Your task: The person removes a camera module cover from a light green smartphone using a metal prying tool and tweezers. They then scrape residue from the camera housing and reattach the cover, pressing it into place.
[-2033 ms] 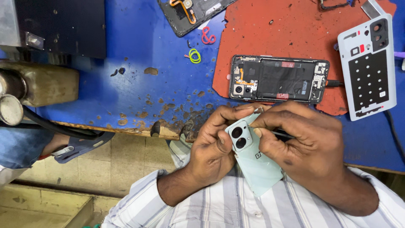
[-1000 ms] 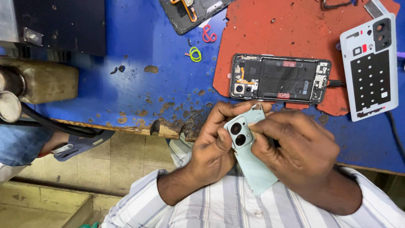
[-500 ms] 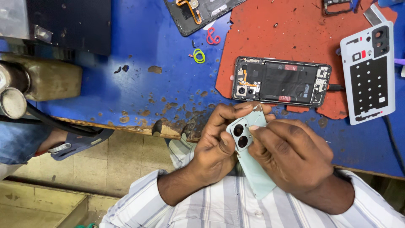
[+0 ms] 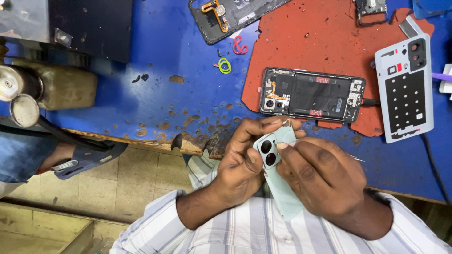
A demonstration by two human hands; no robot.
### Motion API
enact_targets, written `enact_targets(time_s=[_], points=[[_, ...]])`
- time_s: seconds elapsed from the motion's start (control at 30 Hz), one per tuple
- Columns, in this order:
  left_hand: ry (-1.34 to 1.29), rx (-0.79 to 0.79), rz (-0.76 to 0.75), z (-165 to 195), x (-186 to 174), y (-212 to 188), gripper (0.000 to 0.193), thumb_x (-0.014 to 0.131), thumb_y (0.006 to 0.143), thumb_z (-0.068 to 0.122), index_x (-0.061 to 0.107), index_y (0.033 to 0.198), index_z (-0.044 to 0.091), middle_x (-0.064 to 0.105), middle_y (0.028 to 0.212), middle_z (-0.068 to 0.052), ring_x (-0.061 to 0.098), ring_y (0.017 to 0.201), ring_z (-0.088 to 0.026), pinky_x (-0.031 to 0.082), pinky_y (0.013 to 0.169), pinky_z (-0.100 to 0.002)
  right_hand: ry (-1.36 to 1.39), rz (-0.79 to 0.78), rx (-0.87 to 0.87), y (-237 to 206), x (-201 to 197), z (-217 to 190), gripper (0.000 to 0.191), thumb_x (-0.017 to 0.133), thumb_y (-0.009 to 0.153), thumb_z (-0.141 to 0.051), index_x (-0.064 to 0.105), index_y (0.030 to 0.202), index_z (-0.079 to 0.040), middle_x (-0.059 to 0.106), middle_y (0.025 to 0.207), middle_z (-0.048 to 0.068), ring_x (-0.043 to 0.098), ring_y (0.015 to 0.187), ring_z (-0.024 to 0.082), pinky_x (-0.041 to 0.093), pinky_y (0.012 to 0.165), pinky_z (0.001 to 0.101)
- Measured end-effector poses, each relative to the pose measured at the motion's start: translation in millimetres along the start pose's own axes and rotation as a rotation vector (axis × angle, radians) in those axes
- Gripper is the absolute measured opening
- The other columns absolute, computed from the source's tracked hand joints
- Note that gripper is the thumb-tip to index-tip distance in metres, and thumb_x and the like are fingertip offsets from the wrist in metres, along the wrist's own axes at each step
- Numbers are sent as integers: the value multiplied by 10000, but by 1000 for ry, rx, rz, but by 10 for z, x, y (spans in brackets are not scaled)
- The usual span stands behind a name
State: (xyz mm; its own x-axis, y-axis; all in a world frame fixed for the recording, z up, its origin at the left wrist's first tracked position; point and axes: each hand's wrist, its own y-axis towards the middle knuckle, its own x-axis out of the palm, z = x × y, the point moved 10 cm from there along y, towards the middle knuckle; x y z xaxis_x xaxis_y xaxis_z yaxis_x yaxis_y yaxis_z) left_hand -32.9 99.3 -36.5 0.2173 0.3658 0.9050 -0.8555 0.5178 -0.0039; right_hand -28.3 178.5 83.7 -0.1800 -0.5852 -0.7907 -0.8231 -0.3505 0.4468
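Both my hands hold a pale green phone back cover with two round black camera rings, just over the near edge of the blue table. My left hand grips its left side, thumb beside the camera rings. My right hand wraps the right side, its forefinger tip pressing next to the rings. Beyond my hands an opened phone lies flat on a red mat, its battery and boards exposed.
A white back cover lies at the right. Another opened black phone sits at the top, with a red loop and a green loop near it. A metal device stands at the left; a sandalled foot rests below.
My right hand has slid down over the green cover, its forefinger now beside the camera rings. The cover has tilted slightly. My view has drifted a little.
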Motion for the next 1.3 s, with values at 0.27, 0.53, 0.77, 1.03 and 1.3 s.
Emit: enact_targets(time_s=[0.27,0.53,0.77,1.03,1.3], points=[[9,-11,9,-8,-10,4,384,626,1123,380,520,1351,91,484,1531,-210,473,1463,-280,365,1273,-466,28,31,169,34,-22,136,250,811,796,112,705,1006,26,665,925,122,699,815,265,588,702,380],[3,-20,19,-19,-31,6,416,618,1108,385,514,1399,107,480,1531,-211,500,1439,-298,376,1256,-478,-67,-37,-66,42,6,-46,287,831,816,11,706,1066,75,636,925,139,717,841,299,622,732,395],[12,-19,22,-9,-19,0,419,609,1111,389,508,1399,103,484,1533,-209,501,1437,-294,381,1254,-470,-111,-32,-124,50,-13,-109,293,836,836,36,712,1098,80,634,927,118,721,847,279,615,722,376],[-36,-77,58,-18,-53,-3,501,592,1095,432,487,1425,70,513,1506,-219,526,1397,-265,411,1205,-451,49,-24,116,102,-83,147,254,822,749,52,730,985,22,677,895,146,719,814,282,590,688,382],[-89,-60,62,2,-62,0,484,589,1110,421,477,1390,42,514,1493,-232,546,1388,-301,434,1199,-482,219,50,394,-68,-112,438,170,832,840,-2,752,990,-12,688,912,100,685,763,132,542,611,234]])
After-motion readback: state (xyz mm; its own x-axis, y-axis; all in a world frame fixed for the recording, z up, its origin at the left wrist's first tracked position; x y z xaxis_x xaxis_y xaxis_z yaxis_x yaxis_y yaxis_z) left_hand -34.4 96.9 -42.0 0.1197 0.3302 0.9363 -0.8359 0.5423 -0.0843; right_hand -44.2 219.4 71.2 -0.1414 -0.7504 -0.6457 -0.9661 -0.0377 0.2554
